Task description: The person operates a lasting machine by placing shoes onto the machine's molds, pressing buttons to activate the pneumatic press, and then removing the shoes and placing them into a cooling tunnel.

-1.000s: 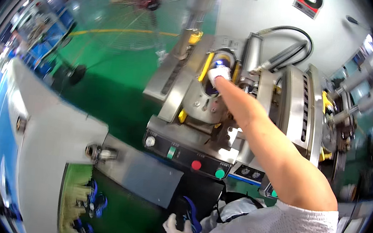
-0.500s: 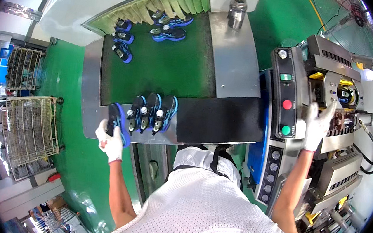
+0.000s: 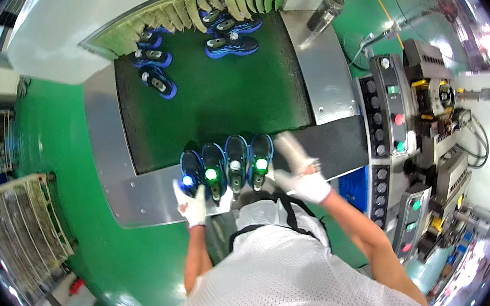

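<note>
blue shoes on belt edge, right hand swung over from panel, grip spread, left hand grip spread beside them

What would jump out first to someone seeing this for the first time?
A row of four blue shoes stands at the near edge of the green conveyor belt, between the white-gloved left hand and right hand. More blue shoes lie at the far end, and a control panel stands to the right.

I see white gloves on my left hand and right hand, white mesh shirt, dark apron straps.
</note>
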The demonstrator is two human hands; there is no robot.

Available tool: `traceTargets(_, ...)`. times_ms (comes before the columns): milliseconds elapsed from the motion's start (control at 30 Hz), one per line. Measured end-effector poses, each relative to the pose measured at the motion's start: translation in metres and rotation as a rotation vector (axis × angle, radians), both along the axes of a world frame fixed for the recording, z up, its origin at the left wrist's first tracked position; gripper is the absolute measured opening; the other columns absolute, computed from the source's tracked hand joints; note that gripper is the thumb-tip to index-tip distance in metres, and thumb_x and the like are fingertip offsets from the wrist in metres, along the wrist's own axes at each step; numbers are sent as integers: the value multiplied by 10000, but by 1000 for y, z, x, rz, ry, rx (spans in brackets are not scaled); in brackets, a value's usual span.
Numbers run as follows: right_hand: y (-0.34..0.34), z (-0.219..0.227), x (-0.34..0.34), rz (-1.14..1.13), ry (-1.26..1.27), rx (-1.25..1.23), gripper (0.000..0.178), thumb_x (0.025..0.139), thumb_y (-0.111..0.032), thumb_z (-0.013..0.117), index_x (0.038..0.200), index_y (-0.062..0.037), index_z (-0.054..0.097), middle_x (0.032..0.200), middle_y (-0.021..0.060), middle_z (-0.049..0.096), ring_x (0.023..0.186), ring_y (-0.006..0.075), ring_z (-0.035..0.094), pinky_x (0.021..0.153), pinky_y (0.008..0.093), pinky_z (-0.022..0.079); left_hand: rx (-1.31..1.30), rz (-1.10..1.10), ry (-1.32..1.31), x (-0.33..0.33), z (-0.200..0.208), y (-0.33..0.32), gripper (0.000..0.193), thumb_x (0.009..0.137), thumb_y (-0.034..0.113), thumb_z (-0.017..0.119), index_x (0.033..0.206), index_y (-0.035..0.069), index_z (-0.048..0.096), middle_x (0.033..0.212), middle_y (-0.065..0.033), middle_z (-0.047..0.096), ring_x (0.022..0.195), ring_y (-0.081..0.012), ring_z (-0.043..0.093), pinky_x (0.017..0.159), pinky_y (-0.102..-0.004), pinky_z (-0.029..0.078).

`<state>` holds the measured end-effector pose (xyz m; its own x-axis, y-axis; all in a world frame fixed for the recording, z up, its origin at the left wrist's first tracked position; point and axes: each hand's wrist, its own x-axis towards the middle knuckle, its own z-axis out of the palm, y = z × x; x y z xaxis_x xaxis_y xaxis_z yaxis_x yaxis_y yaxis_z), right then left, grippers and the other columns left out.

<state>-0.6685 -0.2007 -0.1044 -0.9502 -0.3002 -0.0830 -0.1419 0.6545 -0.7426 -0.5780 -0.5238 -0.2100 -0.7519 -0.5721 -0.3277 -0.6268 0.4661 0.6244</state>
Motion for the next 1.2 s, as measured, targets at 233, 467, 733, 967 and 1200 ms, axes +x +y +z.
traceTargets(233,-230,-141,45,-134,-315,164,661,960,-211,557,1542,37,366,1636,344,228,1503,515,288,1196,597,307,10,-36,-46,38,-88,-24,702,851,287,807,1417,10,498,1207,-206,699,1104,-313,694,972,-417,528)
traceTargets(467,-215,-118,15,-171,-591,-86,543,841,-136,627,1377,-57,587,1499,305,487,1428,434,467,1100,544,425,157,-116,-235,-13,-6,-66,740,818,350,855,1379,-28,556,1198,-220,716,1062,-353,704,963,-463,527)
traceTargets(733,-92,35,8,-516,-259,-677,543,812,-219,726,1329,-79,637,1549,208,497,1413,338,507,1156,372,411,76,-439,-51,-111,132,-39,630,846,179,836,1372,-39,568,1249,-194,694,1060,-283,681,945,-410,542)
traceTargets(967,76,75,220,-1204,79,-629,531,835,-255,732,1335,-109,627,1586,178,458,1403,350,513,1145,399,430,160,-1194,16,-27,165,250,710,835,322,841,1355,-71,560,1203,-205,668,1050,-306,640,960,-435,510)
traceTargets(1200,23,169,436,-1988,493,-1034,554,822,-84,754,1348,-13,595,1011,7,584,853,102,611,747,274,526,458,-1968,-160,93,226,327,767,800,186,835,1466,-25,518,1332,-170,660,1164,-258,643,1044,-392,491)
